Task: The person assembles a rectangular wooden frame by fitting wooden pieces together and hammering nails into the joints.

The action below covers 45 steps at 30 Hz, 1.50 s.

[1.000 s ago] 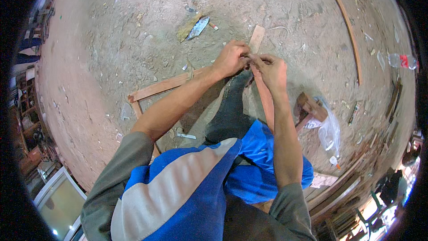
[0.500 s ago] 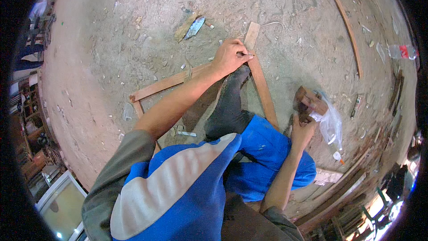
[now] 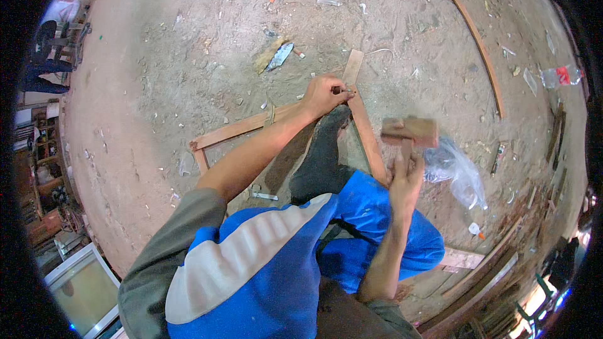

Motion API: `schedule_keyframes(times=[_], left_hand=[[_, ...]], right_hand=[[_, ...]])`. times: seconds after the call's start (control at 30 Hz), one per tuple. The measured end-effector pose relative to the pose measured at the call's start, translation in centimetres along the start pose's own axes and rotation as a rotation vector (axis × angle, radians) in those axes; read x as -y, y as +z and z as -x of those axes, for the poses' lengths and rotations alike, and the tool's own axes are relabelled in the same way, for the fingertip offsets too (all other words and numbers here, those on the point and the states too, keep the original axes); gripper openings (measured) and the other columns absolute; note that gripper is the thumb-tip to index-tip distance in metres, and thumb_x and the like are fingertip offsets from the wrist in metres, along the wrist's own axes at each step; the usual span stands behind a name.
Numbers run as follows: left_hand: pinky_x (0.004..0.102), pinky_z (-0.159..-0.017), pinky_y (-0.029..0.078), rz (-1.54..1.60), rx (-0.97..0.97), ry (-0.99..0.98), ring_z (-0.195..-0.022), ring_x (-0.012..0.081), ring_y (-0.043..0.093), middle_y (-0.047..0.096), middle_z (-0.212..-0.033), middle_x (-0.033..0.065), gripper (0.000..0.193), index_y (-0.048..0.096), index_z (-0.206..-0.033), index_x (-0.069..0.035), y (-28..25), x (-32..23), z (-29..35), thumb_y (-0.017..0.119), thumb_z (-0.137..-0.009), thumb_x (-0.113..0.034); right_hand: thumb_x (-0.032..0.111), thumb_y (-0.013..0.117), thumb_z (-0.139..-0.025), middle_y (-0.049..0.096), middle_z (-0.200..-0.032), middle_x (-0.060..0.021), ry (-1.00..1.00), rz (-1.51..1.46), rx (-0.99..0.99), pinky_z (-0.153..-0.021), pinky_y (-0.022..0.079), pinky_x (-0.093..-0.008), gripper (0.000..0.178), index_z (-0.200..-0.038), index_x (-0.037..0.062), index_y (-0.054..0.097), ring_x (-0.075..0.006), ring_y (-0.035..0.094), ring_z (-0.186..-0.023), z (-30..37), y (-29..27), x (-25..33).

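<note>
My left hand (image 3: 325, 95) pinches a small dark nail (image 3: 350, 91) where wooden strips meet in a flat frame. The nail lies over the upper part of the right strip (image 3: 367, 132), near a short end piece (image 3: 353, 66). Gripped by its handle in my right hand (image 3: 405, 176) is a wooden mallet (image 3: 411, 132), blurred and raised to the right of the frame. My dark-socked foot (image 3: 320, 150) rests beside the joint, inside the frame. Another strip (image 3: 242, 127) runs left beneath my left forearm, which hides part of it.
A clear plastic bag (image 3: 458, 176) lies right of the mallet. Farther right are a long wooden strip (image 3: 477, 44) and a plastic bottle (image 3: 559, 76). Wrapper scraps (image 3: 279, 56) litter the dirt floor ahead. A framed pane (image 3: 85, 289) stands at lower left.
My right hand has swung the mallet leftward and up, away from the plastic bag and closer to the frame. My left hand keeps its pinch on the nail. The whole view has shifted slightly.
</note>
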State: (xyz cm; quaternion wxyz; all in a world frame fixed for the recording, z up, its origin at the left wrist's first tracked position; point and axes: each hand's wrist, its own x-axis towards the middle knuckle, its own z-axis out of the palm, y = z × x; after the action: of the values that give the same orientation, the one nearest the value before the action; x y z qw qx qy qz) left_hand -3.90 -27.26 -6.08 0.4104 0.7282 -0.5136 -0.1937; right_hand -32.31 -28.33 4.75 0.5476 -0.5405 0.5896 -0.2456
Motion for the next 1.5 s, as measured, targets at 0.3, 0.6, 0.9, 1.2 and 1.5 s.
schedule_keyframes(times=[0.3, 0.6, 0.9, 1.2, 1.5], left_hand=[[0.0319, -0.059, 0.049, 0.002, 0.069, -0.098, -0.064, 0.0138, 0.064, 0.069, -0.069, 0.0081, 0.028, 0.076, -0.081, -0.005, -0.9, -0.8, -0.3, 0.085, -0.079, -0.031], [0.0326, -0.061, 0.048, 0.139, 0.112, -0.157, -0.063, 0.0189, 0.065, 0.071, -0.074, 0.008, 0.028, 0.076, -0.08, -0.006, -1.3, -1.0, -0.3, 0.082, -0.081, -0.033], [0.0362, -0.054, 0.043, 0.189, -0.033, -0.098, -0.055, 0.0179, 0.056, 0.057, -0.063, 0.0159, 0.029, 0.068, -0.077, -0.001, -0.2, 0.1, 0.0, 0.082, -0.075, -0.026], [0.0413, -0.067, 0.053, 0.02, 0.099, -0.171, -0.076, 0.0362, 0.07, 0.07, -0.086, 0.0209, 0.034, 0.076, -0.1, -0.009, 0.0, 1.3, 0.1, 0.081, -0.073, -0.029], [0.0419, -0.059, 0.047, 0.1, 0.005, -0.118, -0.06, 0.0285, 0.061, 0.063, -0.07, 0.0195, 0.031, 0.069, -0.078, -0.001, 0.3, 0.9, 0.1, 0.082, -0.075, -0.028]], right_hand=[[0.012, 0.051, -0.102, 0.061, -0.122, -0.0327, -0.452, 0.187, 0.029, -0.088, 0.052, -0.0513, 0.036, -0.134, -0.0018, 0.043, -0.0496, 0.063, -0.109, -0.9, 7.2, 6.4], [0.013, 0.055, -0.1, 0.063, -0.113, -0.0358, -0.516, 0.263, 0.115, -0.083, 0.053, -0.0545, 0.038, -0.133, -0.0047, 0.047, -0.053, 0.064, -0.101, -2.2, 7.9, 6.7], [0.016, 0.056, -0.099, 0.064, -0.108, -0.0359, -0.478, 0.486, 0.27, -0.079, 0.053, -0.0547, 0.037, -0.129, -0.0058, 0.053, -0.0532, 0.063, -0.099, -2.8, 8.1, 3.4], [0.014, 0.054, -0.1, 0.064, -0.104, -0.0362, -0.54, 0.393, 0.093, -0.074, 0.053, -0.055, 0.035, -0.13, -0.0044, 0.053, -0.0537, 0.065, -0.091, -1.9, 9.4, 3.7], [0.013, 0.054, -0.1, 0.063, -0.107, -0.037, -0.623, 0.342, 0.041, -0.079, 0.052, -0.0587, 0.036, -0.131, -0.0033, 0.052, -0.0542, 0.063, -0.097, -2.6, 10.1, 2.8]])
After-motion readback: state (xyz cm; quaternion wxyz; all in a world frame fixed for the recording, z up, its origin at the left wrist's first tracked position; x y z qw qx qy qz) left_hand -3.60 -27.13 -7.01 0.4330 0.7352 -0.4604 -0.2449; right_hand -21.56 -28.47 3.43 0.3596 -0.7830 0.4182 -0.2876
